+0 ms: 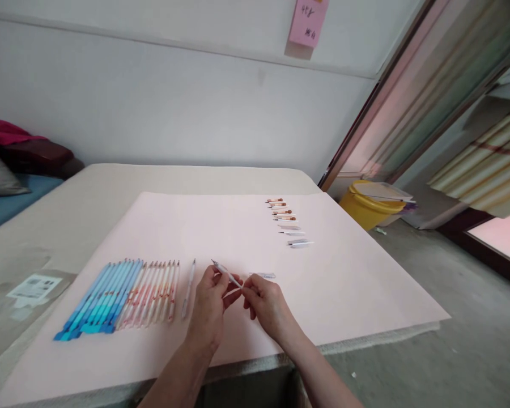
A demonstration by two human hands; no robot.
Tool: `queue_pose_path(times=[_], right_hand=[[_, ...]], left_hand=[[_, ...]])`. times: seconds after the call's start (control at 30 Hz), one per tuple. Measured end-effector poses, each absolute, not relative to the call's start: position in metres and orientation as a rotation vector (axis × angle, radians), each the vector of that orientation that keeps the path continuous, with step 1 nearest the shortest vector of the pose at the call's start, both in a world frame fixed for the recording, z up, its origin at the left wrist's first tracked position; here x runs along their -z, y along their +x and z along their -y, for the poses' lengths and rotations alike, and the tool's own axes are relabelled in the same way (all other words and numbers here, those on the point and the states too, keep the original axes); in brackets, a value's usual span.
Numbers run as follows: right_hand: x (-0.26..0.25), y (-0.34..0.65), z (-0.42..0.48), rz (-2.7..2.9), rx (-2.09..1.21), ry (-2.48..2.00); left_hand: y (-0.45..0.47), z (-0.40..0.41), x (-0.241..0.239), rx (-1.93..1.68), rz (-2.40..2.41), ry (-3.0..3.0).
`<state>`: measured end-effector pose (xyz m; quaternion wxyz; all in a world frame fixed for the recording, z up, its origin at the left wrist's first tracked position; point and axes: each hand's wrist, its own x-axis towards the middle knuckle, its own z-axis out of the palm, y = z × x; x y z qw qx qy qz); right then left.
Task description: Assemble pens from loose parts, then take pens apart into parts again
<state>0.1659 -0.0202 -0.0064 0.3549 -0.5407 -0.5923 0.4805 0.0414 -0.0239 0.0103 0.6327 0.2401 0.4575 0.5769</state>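
Note:
My left hand (211, 301) grips a slim whitish pen (226, 272) between thumb and fingers, its dark tip aimed up and left. At the pen's rear end my right hand (264, 300) closes in a pinch; whether a thin part sits between those fingertips is hard to see. Just left of my left hand lies a single whitish pen (188, 289). Beyond my right hand, a clear plastic piece (264, 275) rests on the pink sheet, partly hidden by the fingers. Farther left are a row of pale pens with reddish patterns (153, 292) and a row of blue pens (102, 297).
Toward the back right lie several short pieces with brown figures (283, 212) and white refill-like sticks with clear parts (300, 244). A pink sheet (357, 294) covers part of the table. Packaging with a label (34, 287) is at left; a yellow bucket (363, 209) stands beyond the right edge.

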Motion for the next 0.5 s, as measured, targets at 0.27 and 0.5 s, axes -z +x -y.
queue_pose_path(times=[0.27,0.5], right_hand=[[0.009,0.166,0.019,1.466,-1.317,-1.376],[-0.007,0.188,0.008,1.599,-1.251,-1.465]], left_hand=[[0.043,0.024,-0.009,-1.343,-1.073,0.592],[0.033,0.014,-0.006,-1.338,-1.004,0.298]])
